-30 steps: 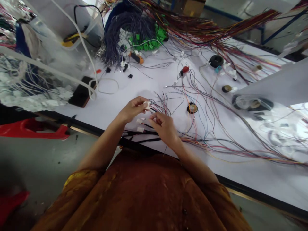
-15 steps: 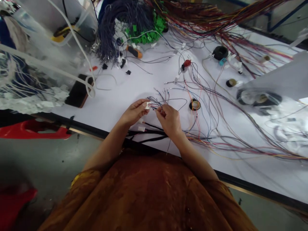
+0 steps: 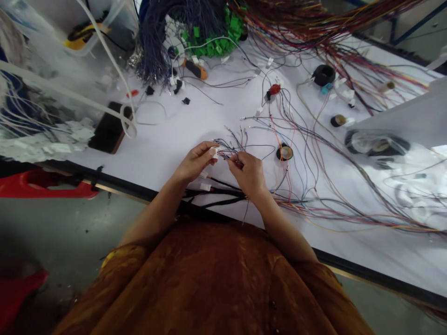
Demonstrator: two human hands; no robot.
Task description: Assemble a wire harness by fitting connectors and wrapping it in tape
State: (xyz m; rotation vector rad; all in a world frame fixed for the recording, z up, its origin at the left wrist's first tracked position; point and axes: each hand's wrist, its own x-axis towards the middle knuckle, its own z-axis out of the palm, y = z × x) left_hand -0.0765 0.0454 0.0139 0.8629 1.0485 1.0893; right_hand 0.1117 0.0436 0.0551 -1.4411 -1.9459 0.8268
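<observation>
Between the fingertips of my left hand [image 3: 194,163] is a small white connector housing [image 3: 214,152], with thin wires running out of its right side. My right hand [image 3: 247,173] is closed just to the right, fingers pinched on some of these thin wires [image 3: 226,153]. Several loose wire ends with metal terminals [image 3: 240,135] fan out on the table beyond both hands. Under my wrists pass black-sleeved cables [image 3: 223,191], and a white connector [image 3: 205,187] lies beside them.
A tape roll [image 3: 284,151] sits right of my hands among long coloured wires [image 3: 335,204]. Farther back lie a red connector [image 3: 275,89], an orange-black tool [image 3: 195,70] and green connectors [image 3: 220,45]. At left are a dark block [image 3: 111,128] and white connectors [image 3: 52,142].
The view has shifted slightly. My left hand still holds the white connector; my right hand has moved slightly to the right, its fingers still closed on wires.
</observation>
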